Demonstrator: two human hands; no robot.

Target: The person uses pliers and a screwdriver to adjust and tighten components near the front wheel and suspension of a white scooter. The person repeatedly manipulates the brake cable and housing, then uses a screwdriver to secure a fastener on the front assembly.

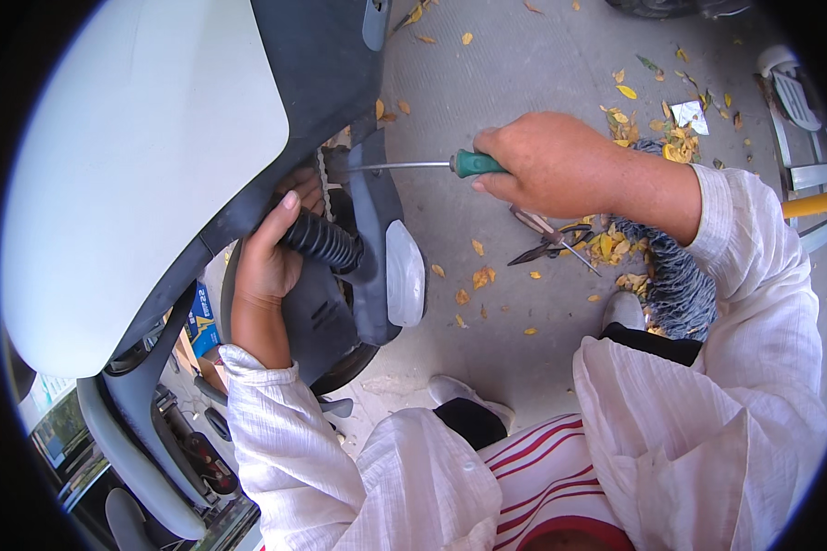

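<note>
My right hand (551,165) grips a screwdriver (469,164) by its green handle. The metal shank points left, and its tip goes into a gap at the edge of the scooter's dark grey plastic panel (372,207). My left hand (271,248) reaches up into the same gap beside a black ribbed rubber boot (323,242). Its thumb lies by the boot's upper end, while the fingers curl inside next to a pale notched strip (324,184). What those fingers hold is hidden. The scooter's white body panel (156,138) stands to the left.
Pliers (538,246) and a second screwdriver (574,253) lie on the ground to the right, among yellow leaves (606,243). Beyond them is a grey mop head (675,275). A clear lamp lens (404,274) sits on the scooter. At the far right stands a metal frame (813,174).
</note>
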